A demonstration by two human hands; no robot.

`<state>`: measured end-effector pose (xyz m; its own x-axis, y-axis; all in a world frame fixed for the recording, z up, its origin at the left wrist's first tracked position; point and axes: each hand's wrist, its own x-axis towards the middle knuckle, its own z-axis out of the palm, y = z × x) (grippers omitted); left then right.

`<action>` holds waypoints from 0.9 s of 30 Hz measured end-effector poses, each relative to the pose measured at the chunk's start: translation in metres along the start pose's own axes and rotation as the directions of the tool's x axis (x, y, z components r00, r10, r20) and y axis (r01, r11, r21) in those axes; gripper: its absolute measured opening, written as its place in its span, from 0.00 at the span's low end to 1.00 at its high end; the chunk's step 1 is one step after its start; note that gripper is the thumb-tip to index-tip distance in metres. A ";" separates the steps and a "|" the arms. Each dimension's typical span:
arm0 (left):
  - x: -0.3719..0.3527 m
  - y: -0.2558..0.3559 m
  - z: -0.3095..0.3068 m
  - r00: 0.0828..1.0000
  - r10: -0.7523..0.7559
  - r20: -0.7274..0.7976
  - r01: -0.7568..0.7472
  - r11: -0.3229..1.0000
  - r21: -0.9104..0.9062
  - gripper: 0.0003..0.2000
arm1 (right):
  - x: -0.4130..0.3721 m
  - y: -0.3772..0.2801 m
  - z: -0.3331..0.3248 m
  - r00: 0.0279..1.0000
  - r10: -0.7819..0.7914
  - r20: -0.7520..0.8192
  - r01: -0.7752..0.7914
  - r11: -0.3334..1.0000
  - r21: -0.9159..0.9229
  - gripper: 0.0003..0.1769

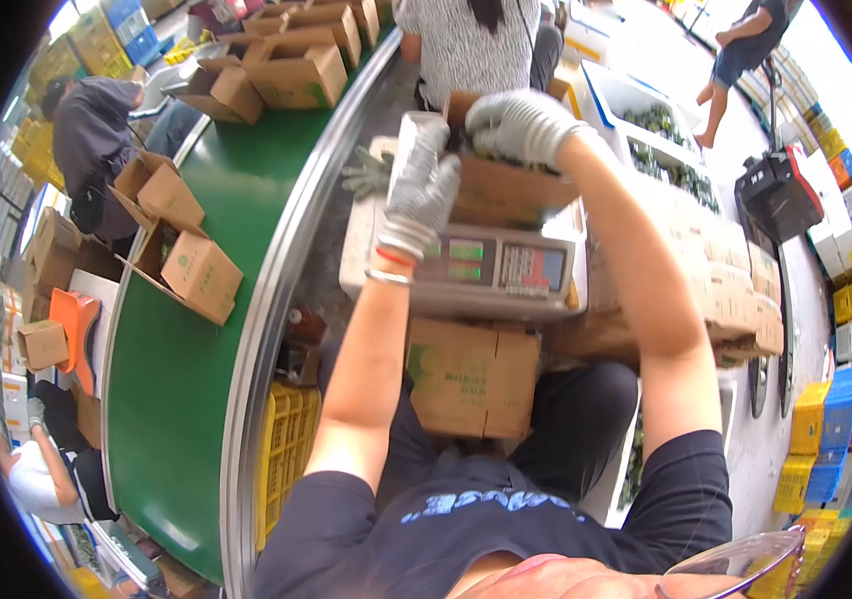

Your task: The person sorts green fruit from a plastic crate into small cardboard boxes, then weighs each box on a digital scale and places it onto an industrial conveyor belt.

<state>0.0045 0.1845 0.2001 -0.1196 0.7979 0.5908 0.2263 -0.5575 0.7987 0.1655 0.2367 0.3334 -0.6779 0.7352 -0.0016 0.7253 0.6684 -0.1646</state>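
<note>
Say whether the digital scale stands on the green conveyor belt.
No, the digital scale stands beside the green conveyor belt, separated from it by the metal rail.

The right hand covers much of the opening of the carton, so most of the contents and the fingertips' contact are hidden. The left hand is blurred, and whether it touches the carton is unclear. The carton hides the top of the scale; the digits on its display and the marks on its keys are too small to read. The top edge cuts off the head of the person in front.
</note>
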 end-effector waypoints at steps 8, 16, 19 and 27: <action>0.004 0.013 -0.003 0.984 0.171 0.043 -0.174 0.908 0.380 0.29 | 0.060 0.045 0.044 0.741 0.249 0.624 -0.228 0.967 -0.115 0.25; 0.004 0.003 -0.027 0.983 -0.135 -0.124 0.081 0.925 -0.370 0.30 | -0.097 0.037 0.011 0.753 0.375 -0.540 -0.004 0.824 0.566 0.15; 0.005 0.020 -0.043 0.941 -0.313 -0.132 0.184 0.797 -0.576 0.31 | -0.125 0.068 0.071 0.635 0.489 -0.598 0.178 0.661 0.729 0.17; -0.002 0.026 -0.052 0.930 -0.328 -0.164 0.175 0.791 -0.587 0.30 | -0.140 0.075 0.139 0.676 0.317 -0.665 0.165 0.815 0.556 0.47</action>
<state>-0.0394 0.1565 0.2259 -0.3443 0.8875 0.3063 -0.4091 -0.4355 0.8019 0.2981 0.1678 0.1842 -0.1491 0.7839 0.6027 0.4124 0.6032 -0.6827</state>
